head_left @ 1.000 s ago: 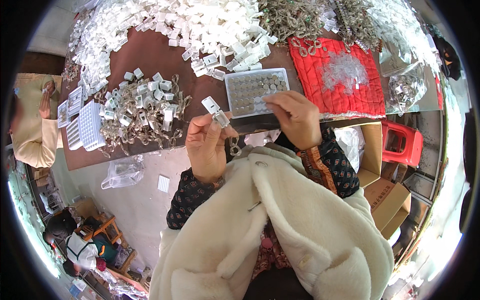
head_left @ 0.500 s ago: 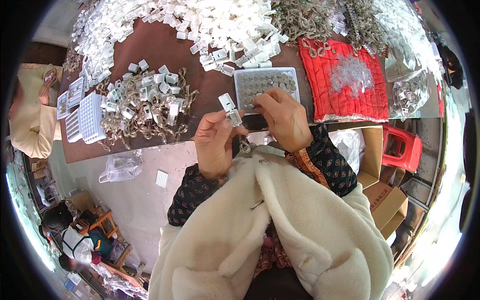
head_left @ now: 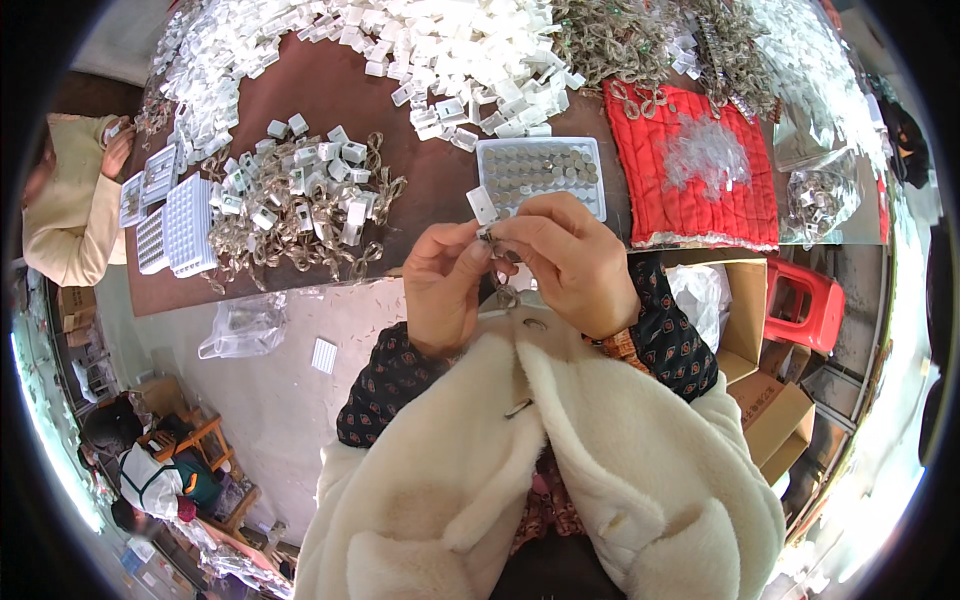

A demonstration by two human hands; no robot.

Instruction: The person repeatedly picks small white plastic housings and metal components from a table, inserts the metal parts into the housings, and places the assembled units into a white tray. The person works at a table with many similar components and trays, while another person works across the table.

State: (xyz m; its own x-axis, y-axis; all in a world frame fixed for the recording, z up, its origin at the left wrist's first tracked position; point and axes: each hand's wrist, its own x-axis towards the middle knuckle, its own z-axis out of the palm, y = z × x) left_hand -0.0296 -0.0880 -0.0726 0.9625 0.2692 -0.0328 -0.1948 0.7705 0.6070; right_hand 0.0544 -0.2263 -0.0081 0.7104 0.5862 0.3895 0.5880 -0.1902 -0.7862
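Observation:
My left hand (head_left: 445,285) grips a small white plastic battery case (head_left: 482,206), its lid standing open. From the case a loop of thin wire (head_left: 507,294) hangs below the fingers. Thumb and forefinger of my right hand (head_left: 572,262) are pinched together at the case, on what looks like a silvery button cell (head_left: 486,235), mostly covered by the fingertips. Just beyond the hands lies a white tray (head_left: 600,190) with rows of round grey button cells (head_left: 540,172).
To the left are a heap of wired white cases (head_left: 300,190) and white gridded trays (head_left: 188,225). White cases (head_left: 450,60) pile up at the back. On the right, a red cloth (head_left: 640,150) bears clear small pieces (head_left: 708,152). Another person (head_left: 75,200) sits far left.
My right hand has come from the cell tray to the battery case in my left hand. The left hand has shifted slightly right, and both hands now meet.

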